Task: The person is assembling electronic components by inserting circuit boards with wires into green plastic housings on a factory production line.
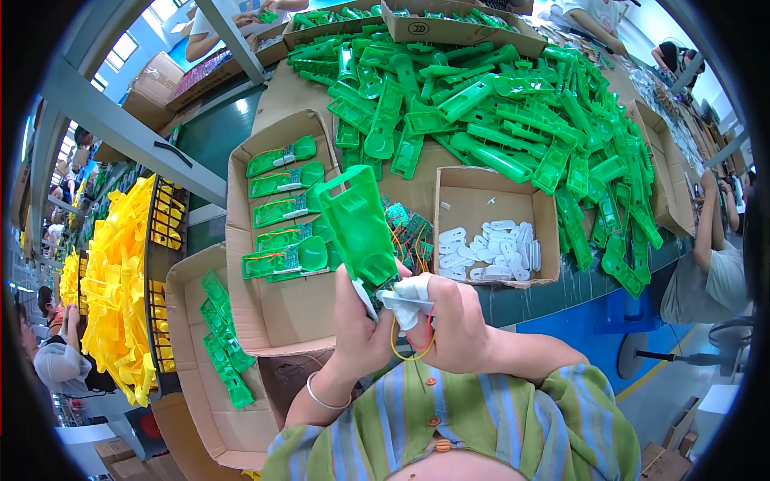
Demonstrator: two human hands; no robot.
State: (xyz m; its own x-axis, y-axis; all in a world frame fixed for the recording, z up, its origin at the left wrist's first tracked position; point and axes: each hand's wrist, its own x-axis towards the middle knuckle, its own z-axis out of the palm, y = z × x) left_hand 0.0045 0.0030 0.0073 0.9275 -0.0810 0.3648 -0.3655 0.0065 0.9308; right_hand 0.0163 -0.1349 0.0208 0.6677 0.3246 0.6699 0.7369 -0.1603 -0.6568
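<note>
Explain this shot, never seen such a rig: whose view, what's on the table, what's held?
No machine here, just a person's own two hands. The picture comes from the left of two fisheye cameras worn on the head, looking down, so straight edges bend. The left hand holds a green plastic housing; the right hand pinches a small pale piece at the housing's near end. A yellow wire loops below. On the table, a heap of green plastic parts lies beyond; a cardboard tray holds wired green parts, and a cardboard box holds white plastic pieces.
</note>
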